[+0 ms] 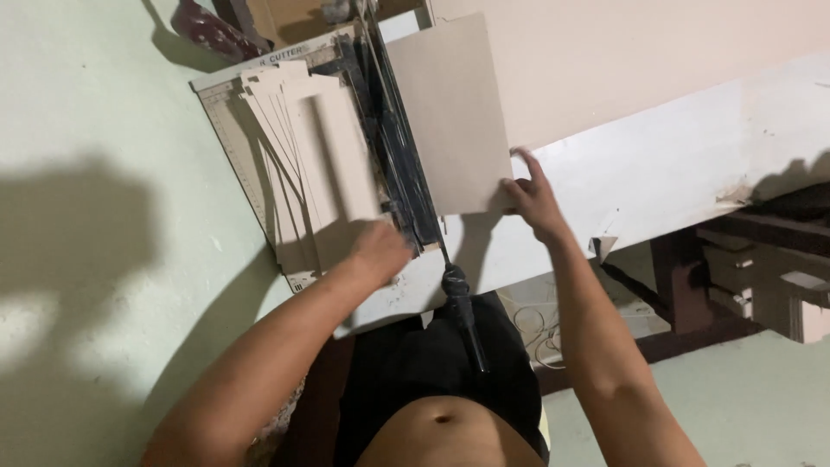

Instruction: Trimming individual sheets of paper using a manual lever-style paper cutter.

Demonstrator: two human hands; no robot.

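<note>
The left hand (pixel 380 249) rests palm-down on the near end of a fanned stack of pale card strips (pixel 311 164), its fingers curled loosely over their lower edge — pressing rather than grasping, though the hand is blurred and the exact finger positions cannot be told. The strips lie on the bed of a paper cutter (pixel 229 130), a grey board with ruled markings that runs out beyond the hand and off to its left. Just to the right of this hand stands the cutter's dark blade rail (pixel 398 147), and its black handle (pixel 462 316) slopes back toward the person's body, between the two forearms. The right hand (pixel 529 197) is on the far side of the rail, fingers spread and extended, pinching the lower right corner of a larger beige card sheet (pixel 450 112) between thumb and fingertips. That sheet lies flat, stretching up and away from the hand, its left edge against the rail. Under and beyond the right hand runs a white tabletop (pixel 692 156), with dark wooden furniture (pixel 735 259) below it to the right. The two hands are well apart, the rail between them.
</note>
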